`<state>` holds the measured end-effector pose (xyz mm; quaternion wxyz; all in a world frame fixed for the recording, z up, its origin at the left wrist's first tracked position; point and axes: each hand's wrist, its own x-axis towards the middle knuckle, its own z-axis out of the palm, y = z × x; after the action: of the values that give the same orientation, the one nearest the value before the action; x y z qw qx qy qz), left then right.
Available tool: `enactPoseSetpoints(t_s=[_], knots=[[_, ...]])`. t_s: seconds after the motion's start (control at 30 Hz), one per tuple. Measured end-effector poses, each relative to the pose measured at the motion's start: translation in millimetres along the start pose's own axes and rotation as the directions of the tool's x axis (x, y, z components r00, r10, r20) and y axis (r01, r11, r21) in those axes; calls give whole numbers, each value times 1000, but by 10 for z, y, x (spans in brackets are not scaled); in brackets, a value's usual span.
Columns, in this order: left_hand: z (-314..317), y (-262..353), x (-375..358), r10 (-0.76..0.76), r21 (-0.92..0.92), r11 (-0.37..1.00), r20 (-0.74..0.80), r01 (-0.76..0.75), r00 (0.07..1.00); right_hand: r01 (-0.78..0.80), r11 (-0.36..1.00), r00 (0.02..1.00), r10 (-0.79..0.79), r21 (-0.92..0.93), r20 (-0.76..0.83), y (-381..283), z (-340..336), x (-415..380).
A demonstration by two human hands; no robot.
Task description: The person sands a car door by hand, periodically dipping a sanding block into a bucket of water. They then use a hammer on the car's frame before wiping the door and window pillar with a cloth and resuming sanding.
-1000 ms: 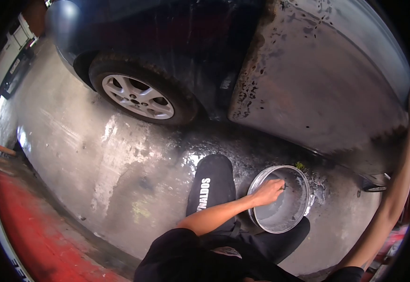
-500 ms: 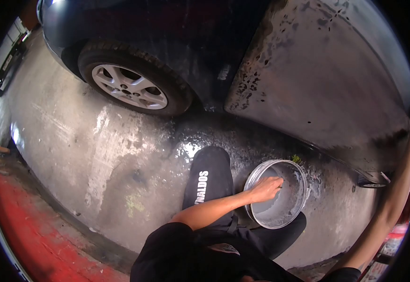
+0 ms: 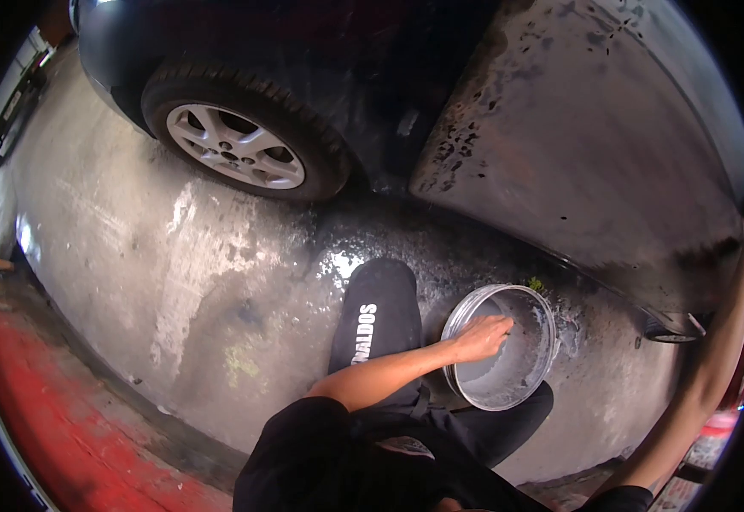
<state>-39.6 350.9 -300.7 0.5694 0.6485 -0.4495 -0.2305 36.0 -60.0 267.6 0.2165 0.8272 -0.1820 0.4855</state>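
My left hand (image 3: pixel 482 338) is closed over the inside of a round silvery tub (image 3: pixel 455 380), its fingers curled together. A small dark bit shows at the fingertips, too little to name. Greyish liquid (image 3: pixel 508 371) lies in the tub, and a pale residue coats its inner wall. The tub stands between my legs, close to my knee. My right forearm (image 3: pixel 713 367) reaches up along the right side to the edge of a car door panel (image 3: pixel 594 171). The hand at its end is out of sight. The panel is dull grey with dark blotches along its left edge.
A dark car front (image 3: pixel 320 43) with a silver-spoked wheel (image 3: pixel 235 147) is ahead of me. The concrete floor (image 3: pixel 116 256) is wet near the tub. Green scraps (image 3: pixel 536 284) lie behind the tub. A red-painted strip (image 3: pixel 56 410) runs along the lower left.
The view has shifted slightly. My left hand stays over the tub in nearly the same pose, and my right arm keeps its place.
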Motion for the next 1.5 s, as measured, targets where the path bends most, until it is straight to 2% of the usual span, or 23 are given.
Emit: enactPoseSetpoints(t_s=[0.03,0.07,0.13,0.27,0.3,0.33,0.37,0.43,0.47,0.53,0.57,0.67,0.73,0.77,0.83,0.93,1.03,1.1,1.2,1.27,1.33,1.47,1.5], knots=[[0,-1,-2,-2,-3,1000,-1,2,1000,19,1000,1000,-19,-4,11,149,54,41],[-3,-2,2,-7,-8,1000,9,8,1000,-176,976,978,188,-127,87,735,403,441],[5,-3,11,-11,-17,1000,18,12,1000,-424,770,787,574,-476,227,1785,1043,1187],[61,-64,15,5,-12,1000,-3,-5,1000,-466,745,733,627,-477,263,1110,601,755],[74,-80,20,12,-1,1000,-6,-12,1000,-220,928,937,287,-301,201,935,404,390],[78,-86,21,15,-2,1000,-7,-15,1000,96,984,994,-86,-151,67,683,212,120],[79,-89,19,12,6,1000,-4,-12,1000,97,983,994,-88,-153,65,303,29,-30],[76,-92,15,8,14,1000,-2,-8,1000,-154,973,980,172,-170,97,-308,-228,-210],[71,-95,13,10,16,1000,0,-10,1000,-154,973,980,172,-170,96,-19,-100,-143],[67,-94,4,12,19,1000,2,-12,1000,204,916,979,-201,-346,43,742,247,26],[67,-94,-5,18,18,1000,-10,-18,1000,203,916,979,-201,-347,44,721,234,19],[85,-110,-22,36,26,999,-24,-35,999,98,953,993,-76,-286,89,241,17,-135],[91,-120,-16,48,31,998,-27,-47,998,-202,966,969,221,-160,107,-461,-292,-329],[87,-111,-11,36,34,999,-14,-36,999,-203,966,969,222,-163,111,-313,-170,-130],[86,-102,0,22,36,999,2,-22,1000,-484,631,589,747,-606,308,-247,39,361],[77,-86,2,14,38,999,6,-14,1000,-213,967,955,236,-139,180,-1090,-666,-565],[55,-70,20,13,41,999,21,-14,1000,-420,892,877,446,-168,180,-1540,-845,-579],[54,-68,17,-10,38,999,38,9,999,-177,978,981,184,-108,65,-598,-341,-361],[92,-112,17,-5,27,1000,33,4,999,82,989,996,-87,-122,-37,384,176,-120],[59,-83,4,0,39,999,32,-1,999,213,967,972,-224,-143,-71,493,242,-101],[55,-75,0,4,46,999,29,-5,1000,248,874,958,-287,-417,-31,433,245,-114],[70,-105,-4,6,52,999,20,-7,1000,221,874,960,-272,-433,-59,378,245,-164],[67,-99,5,3,56,998,27,-4,1000,467,779,795,-577,-418,-186,369,259,-174]])
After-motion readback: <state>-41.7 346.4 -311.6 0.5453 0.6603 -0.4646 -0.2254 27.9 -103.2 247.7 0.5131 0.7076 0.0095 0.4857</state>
